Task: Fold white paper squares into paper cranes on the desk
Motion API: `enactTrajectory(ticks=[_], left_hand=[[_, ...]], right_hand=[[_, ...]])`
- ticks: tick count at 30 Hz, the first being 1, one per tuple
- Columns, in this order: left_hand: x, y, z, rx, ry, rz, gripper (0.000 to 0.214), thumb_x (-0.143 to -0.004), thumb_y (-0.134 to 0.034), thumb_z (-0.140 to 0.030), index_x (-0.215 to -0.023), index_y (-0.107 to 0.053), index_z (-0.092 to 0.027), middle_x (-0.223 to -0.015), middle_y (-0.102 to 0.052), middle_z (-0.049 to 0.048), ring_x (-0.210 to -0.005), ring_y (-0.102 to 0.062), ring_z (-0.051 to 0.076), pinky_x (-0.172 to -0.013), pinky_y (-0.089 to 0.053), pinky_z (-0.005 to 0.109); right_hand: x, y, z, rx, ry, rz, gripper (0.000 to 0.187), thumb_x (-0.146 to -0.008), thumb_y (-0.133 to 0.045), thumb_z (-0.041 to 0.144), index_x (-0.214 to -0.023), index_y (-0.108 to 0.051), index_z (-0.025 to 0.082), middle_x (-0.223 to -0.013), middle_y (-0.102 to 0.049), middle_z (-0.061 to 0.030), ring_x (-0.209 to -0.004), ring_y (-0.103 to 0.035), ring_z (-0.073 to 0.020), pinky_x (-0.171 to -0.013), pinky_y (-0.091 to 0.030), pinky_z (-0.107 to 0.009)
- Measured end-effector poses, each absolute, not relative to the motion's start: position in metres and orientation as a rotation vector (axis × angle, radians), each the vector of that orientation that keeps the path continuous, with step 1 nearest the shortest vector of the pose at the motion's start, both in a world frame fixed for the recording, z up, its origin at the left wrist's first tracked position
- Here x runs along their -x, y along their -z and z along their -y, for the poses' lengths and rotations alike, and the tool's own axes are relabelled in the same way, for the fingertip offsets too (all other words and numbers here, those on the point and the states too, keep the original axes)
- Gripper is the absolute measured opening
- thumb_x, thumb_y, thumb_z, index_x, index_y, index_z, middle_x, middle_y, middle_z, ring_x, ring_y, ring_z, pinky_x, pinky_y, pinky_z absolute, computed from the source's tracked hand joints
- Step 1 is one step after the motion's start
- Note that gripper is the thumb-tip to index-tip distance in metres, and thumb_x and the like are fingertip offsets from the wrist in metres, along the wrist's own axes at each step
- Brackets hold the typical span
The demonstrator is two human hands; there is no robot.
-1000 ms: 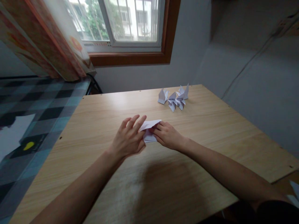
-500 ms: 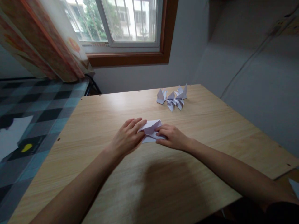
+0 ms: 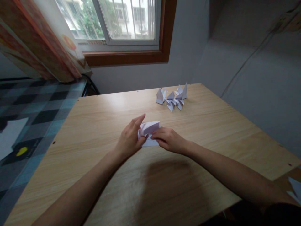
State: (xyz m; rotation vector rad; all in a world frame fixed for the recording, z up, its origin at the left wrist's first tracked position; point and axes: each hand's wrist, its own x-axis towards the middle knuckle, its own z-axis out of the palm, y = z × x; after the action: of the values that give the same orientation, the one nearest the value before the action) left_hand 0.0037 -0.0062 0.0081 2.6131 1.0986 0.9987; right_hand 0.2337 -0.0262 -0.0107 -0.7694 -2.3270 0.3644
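Observation:
A partly folded sheet of white paper (image 3: 150,128) lies on the wooden table, one flap lifted above its lower layer. On its left side is my left hand (image 3: 130,135), thumb at the fold and fingers upright against the edge, gripping the paper. My right hand (image 3: 169,138) is closed on the right edge, its fingertips pressed onto the lower layer. Part of the paper is hidden behind both hands. Beyond it stand several folded white paper figures (image 3: 171,101) in a loose group.
The light wooden table (image 3: 101,119) reaches back towards a wall and a window (image 3: 129,22). At the left is a checked cloth surface (image 3: 47,114) with a white sheet (image 3: 11,135) on it. More white paper (image 3: 293,188) shows at the lower right edge.
My left fingers have risen from the top of the paper to its left edge, the thumb moving in at the fold. My right fingertips have shifted slightly left. The view has turned a little.

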Motion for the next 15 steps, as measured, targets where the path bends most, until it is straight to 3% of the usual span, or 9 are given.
enactTrajectory(ticks=[9, 13, 15], left_hand=[[-0.003, -0.002, -0.009, -2.373, -0.816, -1.260, 0.072, -0.078, -0.063, -0.020, -0.146, -0.039, -0.019, -0.116, -0.068, 0.0108, -0.090, -0.066, 0.021, -0.083, -0.053, 0.040], [-0.004, -0.003, -0.011, -2.398, -0.844, -1.398, 0.050, -0.077, -0.061, -0.016, -0.127, -0.056, -0.015, -0.106, -0.069, 0.0092, -0.083, -0.065, 0.020, -0.075, -0.054, 0.034], [-0.004, -0.004, -0.010, -2.411, -0.890, -1.432, 0.037, -0.080, -0.060, -0.018, -0.117, -0.061, -0.017, -0.104, -0.068, 0.0074, -0.082, -0.064, 0.019, -0.073, -0.054, 0.032]], right_hand=[[-0.233, 0.012, 0.027, 0.734, -0.281, 2.419, 0.027, -0.087, -0.052, 0.006, -0.104, -0.071, 0.018, -0.123, -0.068, -0.0130, -0.112, -0.065, -0.0236, -0.096, -0.054, -0.043], [-0.231, 0.009, 0.027, 0.755, -0.248, 2.428, 0.025, -0.091, -0.052, 0.010, -0.104, -0.072, 0.014, -0.112, -0.070, -0.0159, -0.105, -0.066, -0.0248, -0.091, -0.056, -0.043], [-0.231, 0.008, 0.028, 0.747, -0.232, 2.436, 0.024, -0.092, -0.052, 0.011, -0.105, -0.072, 0.013, -0.116, -0.070, -0.0161, -0.108, -0.065, -0.0249, -0.094, -0.055, -0.043]])
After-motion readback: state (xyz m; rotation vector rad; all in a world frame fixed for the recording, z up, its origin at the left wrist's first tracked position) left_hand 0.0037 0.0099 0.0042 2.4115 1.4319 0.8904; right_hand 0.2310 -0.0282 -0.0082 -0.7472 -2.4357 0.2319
